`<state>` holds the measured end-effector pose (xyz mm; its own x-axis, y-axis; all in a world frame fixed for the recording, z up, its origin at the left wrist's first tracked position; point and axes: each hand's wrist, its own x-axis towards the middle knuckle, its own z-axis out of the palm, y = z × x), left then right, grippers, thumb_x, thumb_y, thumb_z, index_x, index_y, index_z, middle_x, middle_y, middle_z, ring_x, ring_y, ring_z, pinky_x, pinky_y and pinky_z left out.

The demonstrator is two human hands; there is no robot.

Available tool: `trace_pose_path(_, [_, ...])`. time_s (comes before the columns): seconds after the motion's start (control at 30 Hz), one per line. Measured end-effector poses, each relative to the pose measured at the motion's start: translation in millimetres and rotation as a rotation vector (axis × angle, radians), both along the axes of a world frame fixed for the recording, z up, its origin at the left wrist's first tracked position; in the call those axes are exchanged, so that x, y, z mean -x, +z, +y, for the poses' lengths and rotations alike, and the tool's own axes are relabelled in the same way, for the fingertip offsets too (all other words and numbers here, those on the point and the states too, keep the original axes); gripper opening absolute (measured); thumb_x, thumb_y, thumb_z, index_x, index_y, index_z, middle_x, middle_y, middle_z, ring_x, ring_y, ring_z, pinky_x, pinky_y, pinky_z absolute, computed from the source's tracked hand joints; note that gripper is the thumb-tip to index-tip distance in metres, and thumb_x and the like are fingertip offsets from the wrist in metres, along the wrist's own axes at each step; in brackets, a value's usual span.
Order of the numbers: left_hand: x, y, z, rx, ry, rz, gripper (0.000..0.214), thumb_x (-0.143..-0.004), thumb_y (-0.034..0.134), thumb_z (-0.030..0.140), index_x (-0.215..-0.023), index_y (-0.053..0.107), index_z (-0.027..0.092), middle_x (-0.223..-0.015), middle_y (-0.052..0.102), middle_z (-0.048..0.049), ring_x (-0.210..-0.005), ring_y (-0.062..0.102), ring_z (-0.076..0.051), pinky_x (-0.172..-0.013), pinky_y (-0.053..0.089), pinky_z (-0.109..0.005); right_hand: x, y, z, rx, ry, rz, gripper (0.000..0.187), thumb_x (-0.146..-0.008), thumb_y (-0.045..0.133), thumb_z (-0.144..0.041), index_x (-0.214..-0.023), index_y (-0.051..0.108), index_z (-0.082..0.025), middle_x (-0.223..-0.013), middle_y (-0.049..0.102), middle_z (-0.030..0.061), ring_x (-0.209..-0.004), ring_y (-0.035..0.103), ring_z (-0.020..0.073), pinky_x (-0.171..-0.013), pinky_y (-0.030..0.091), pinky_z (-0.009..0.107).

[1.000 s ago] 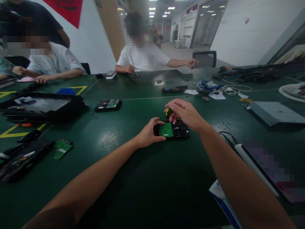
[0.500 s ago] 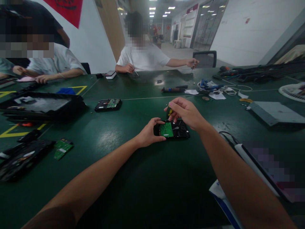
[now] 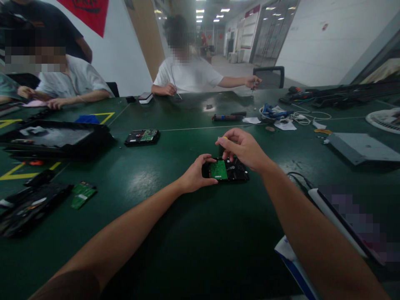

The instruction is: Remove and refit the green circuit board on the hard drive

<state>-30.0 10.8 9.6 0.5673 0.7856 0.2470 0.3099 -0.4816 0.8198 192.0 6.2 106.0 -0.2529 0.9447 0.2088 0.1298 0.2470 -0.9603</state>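
Observation:
A hard drive (image 3: 237, 171) with a green circuit board (image 3: 218, 170) facing up lies on the green table in front of me. My left hand (image 3: 196, 174) grips its left end, thumb on the near edge and fingers on the far edge. Over the drive's far edge, my right hand (image 3: 245, 150) is closed round a small screwdriver (image 3: 221, 150) with a dark and yellow handle, held upright. Its tip is hidden, so I cannot tell whether it touches a screw.
Another hard drive (image 3: 142, 137) lies to the left, beyond a loose green circuit board (image 3: 83, 194). A black tray (image 3: 103, 139) stands at far left. On the right are a grey metal box (image 3: 364, 146) and a tablet-like device (image 3: 337, 221). A person (image 3: 187, 75) sits opposite, holding thin tools.
The screwdriver's handle has turned within my right hand's fingers, its yellow part now showing at the top. My left hand and the hard drive have stayed put.

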Motion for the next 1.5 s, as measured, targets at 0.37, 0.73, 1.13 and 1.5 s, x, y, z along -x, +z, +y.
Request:
trace_pose_path(0.37, [0.5,-0.2,0.0,-0.012,-0.003,0.012,0.093,-0.075,0.089,0.032,-0.151,0.036,0.02,-0.143,0.062,-0.0151,-0.139,0.055,-0.031,-0.121,0.038,-0.055,-0.9,-0.4,2.3,-0.008,0.031,-0.015,0.032,-0.097,0.064,-0.054,-0.108,0.071,-0.024,-0.093,0.068,0.0025,-0.062,0.062,0.0106,-0.051,0.049,0.026])
trace_pose_path(0.73, [-0.3,-0.1,-0.1,-0.015,0.012,0.005,0.093,-0.074,0.09,0.032,-0.149,0.038,0.019,-0.141,0.063,-0.0153,-0.138,0.056,-0.032,-0.121,0.038,-0.054,2.4,-1.5,2.0,0.081,0.044,0.114,0.031,-0.099,0.062,-0.051,-0.105,0.064,-0.021,-0.105,0.073,0.0069,-0.065,0.069,0.0125,-0.055,0.055,0.027])
trace_pose_path(1.13, [0.3,2.1,-1.2,-0.014,0.013,0.013,0.093,-0.075,0.091,0.031,-0.151,0.037,0.02,-0.143,0.063,-0.0145,-0.139,0.055,-0.032,-0.122,0.037,-0.055,0.5,-1.0,1.8,0.013,0.028,0.051,0.034,-0.092,0.073,-0.051,-0.1,0.061,-0.02,-0.104,0.073,0.0068,-0.067,0.071,0.0146,-0.053,0.055,0.027])
trace_pose_path(1.5, [0.4,0.0,0.2,-0.021,-0.003,0.004,0.092,-0.076,0.09,0.031,-0.15,0.037,0.02,-0.142,0.063,-0.015,-0.139,0.056,-0.032,-0.122,0.037,-0.056,-0.6,-1.8,3.1,-0.028,0.029,-0.019,0.032,-0.098,0.065,-0.053,-0.105,0.071,-0.022,-0.088,0.068,0.0019,-0.065,0.065,0.0113,-0.052,0.051,0.024])
